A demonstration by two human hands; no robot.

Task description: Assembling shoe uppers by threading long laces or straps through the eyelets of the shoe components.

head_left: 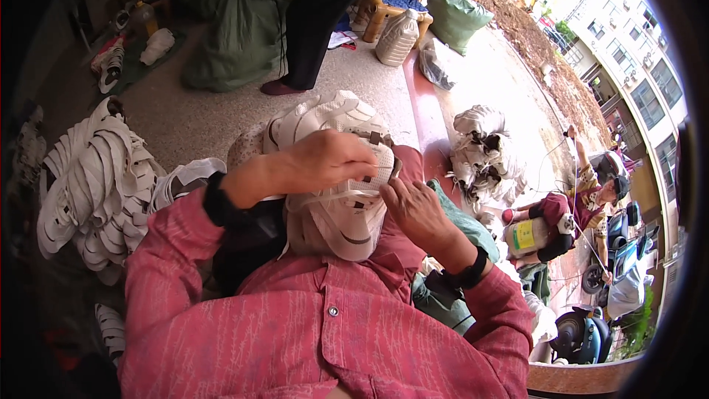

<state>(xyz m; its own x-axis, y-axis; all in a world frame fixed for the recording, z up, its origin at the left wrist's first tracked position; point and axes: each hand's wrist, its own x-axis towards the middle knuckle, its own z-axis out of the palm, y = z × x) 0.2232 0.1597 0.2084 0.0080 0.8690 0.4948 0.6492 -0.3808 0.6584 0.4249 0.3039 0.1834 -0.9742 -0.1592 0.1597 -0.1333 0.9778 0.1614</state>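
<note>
White shoe uppers (336, 225) lie in a stack on my lap, with perforated panels and small dark tabs. Over the stack is my left hand (317, 162), fingers drawn together in a pinch beside the perforated part of the top upper; whatever is between the fingertips is too small to make out. My right hand (422, 216) has its thumb and finger closed on the right edge of that same upper, near a dark tab. The fingertips of the two hands are a short way apart. Both wrists wear dark bands.
Heaps of white shoe uppers lie to the left (100, 177) and right (484, 148). Ahead, a person in dark trousers (325, 15) stands beside a green sack (240, 37). A plastic jug (399, 38) stands near a bamboo chair (399, 4). Another person (569, 210) sits at right near scooters.
</note>
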